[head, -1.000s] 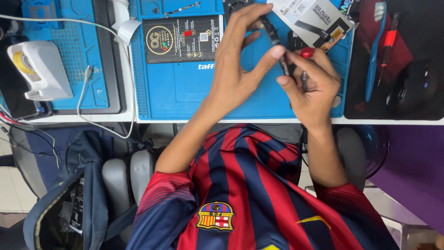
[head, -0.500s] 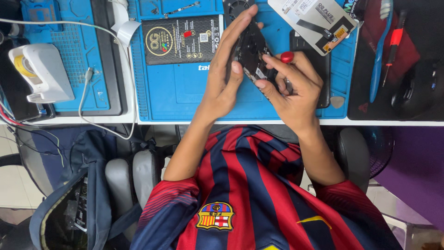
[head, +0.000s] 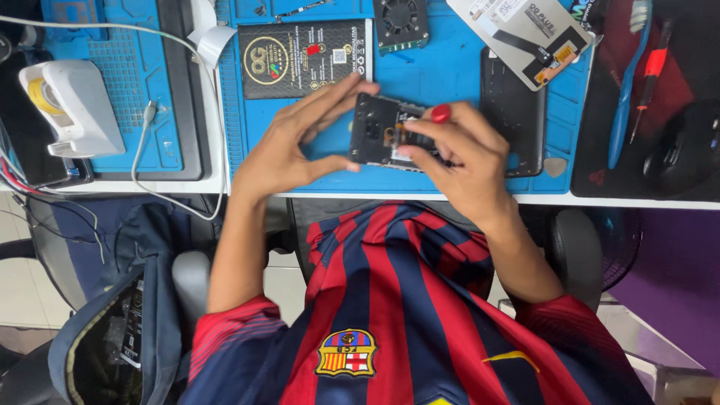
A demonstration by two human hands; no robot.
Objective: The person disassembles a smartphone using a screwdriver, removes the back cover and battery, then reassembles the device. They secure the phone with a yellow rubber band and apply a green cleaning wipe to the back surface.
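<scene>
Hands (head: 300,142) lower on the opened phone (head: 382,135) than before, closer together

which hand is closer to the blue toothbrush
Right. The right hand is on the phone, with the toothbrush off to its right on the dark mat. The left hand grips the phone's far side, farther left.

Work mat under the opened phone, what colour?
Blue; the work mat shows in the head view, beneath the opened phone.
</scene>
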